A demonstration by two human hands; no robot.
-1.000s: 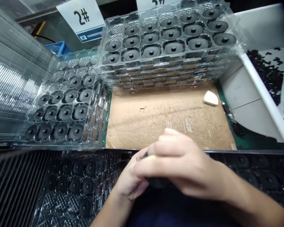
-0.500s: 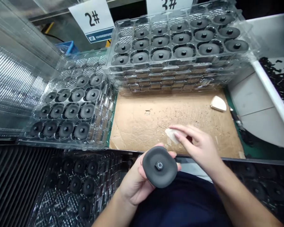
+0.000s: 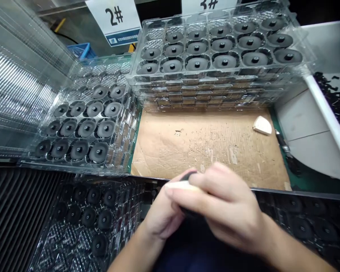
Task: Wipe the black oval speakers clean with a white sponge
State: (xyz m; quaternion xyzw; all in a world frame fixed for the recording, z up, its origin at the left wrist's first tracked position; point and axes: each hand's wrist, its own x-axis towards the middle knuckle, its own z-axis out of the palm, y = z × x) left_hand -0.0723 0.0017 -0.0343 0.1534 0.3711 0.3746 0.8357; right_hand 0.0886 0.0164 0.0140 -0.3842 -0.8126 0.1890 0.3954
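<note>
A black round disc (image 3: pixel 190 175) is being held, mostly hidden, between the left grip (image 3: pixel 158 219) and the right grip (image 3: pixel 226 204), both being closed, a white pad (image 3: pixel 181 185) is being held on its edge by the right grip

We have room to pass over the cardboard sheet (image 3: pixel 206 147) straight ahead of our grip (image 3: pixel 204 200), with a cream wedge (image 3: pixel 262 125) beyond and to the right of it. Farther ahead of our grip, the far stack of transparent trays (image 3: pixel 215 83) blocks the way; to the left, the left stack of transparent trays (image 3: pixel 85 128) stands in the way.
</note>
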